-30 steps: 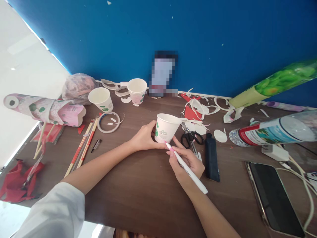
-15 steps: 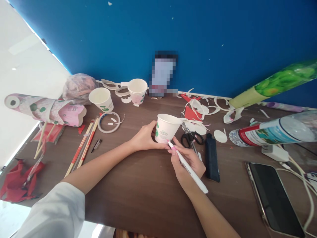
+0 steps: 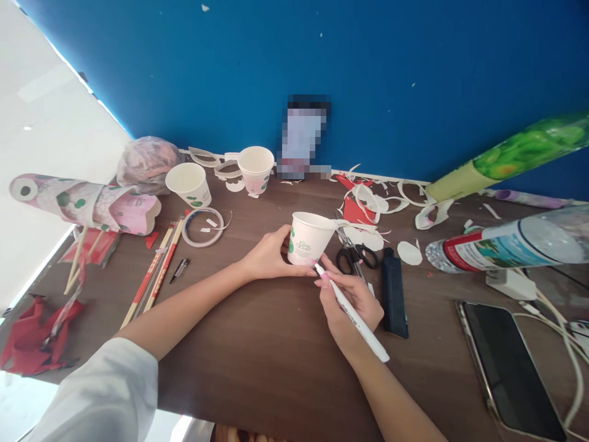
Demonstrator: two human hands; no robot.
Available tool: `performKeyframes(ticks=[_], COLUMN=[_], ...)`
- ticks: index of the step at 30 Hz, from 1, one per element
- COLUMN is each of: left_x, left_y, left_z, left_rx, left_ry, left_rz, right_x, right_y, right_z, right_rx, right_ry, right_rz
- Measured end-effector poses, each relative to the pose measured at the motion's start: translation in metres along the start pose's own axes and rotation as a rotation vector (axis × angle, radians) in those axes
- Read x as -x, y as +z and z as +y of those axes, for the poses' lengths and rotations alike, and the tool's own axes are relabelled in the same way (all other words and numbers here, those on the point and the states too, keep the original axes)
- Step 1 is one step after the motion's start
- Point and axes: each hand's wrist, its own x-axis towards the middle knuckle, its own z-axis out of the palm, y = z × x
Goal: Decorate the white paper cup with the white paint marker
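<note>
One paper cup, script perhaps reading "World", sat in the curled left hand; the right hand pinched a lettered marker.

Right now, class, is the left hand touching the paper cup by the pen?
Touching: the head view shows the left hand gripping the paper cup, fingers against its side.

1. The fingers of the left hand are partly hidden behind the paper cup.
2. The lettering on the marker, held in the right hand, is too small to be read.
3. The propped phone is blurred into coarse squares.
4. The bottle and green tube are cut off by the right edge.
5. The contents of the plastic bag cannot be made out.
</note>
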Motion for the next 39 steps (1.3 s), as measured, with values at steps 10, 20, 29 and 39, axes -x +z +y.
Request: performKeyframes(ticks=[10, 20, 29, 39], left_x=[0.001, 0.002, 0.002, 0.001], left_y=[0.0, -0.002, 0.0, 0.001], left_z=[0.001, -0.002, -0.005, -0.004], left_rx=[-0.038, 0.022, 0.163, 0.177], left_ry=[0.012, 0.167, 0.138, 0.094], left_rz=[0.003, -0.075, -0.075, -0.063], right_x=[-0.002, -0.012, -0.012, -0.011], right_y=[-0.001, -0.003, -0.002, 0.0], right_z=[-0.002, -0.005, -0.003, -0.007], right_rx=[-0.015, -0.138, -0.19, -0.129], right_ry=[-0.026, -0.021, -0.012, -0.001], right_rz=[-0.026, 0.01, -0.004, 0.007])
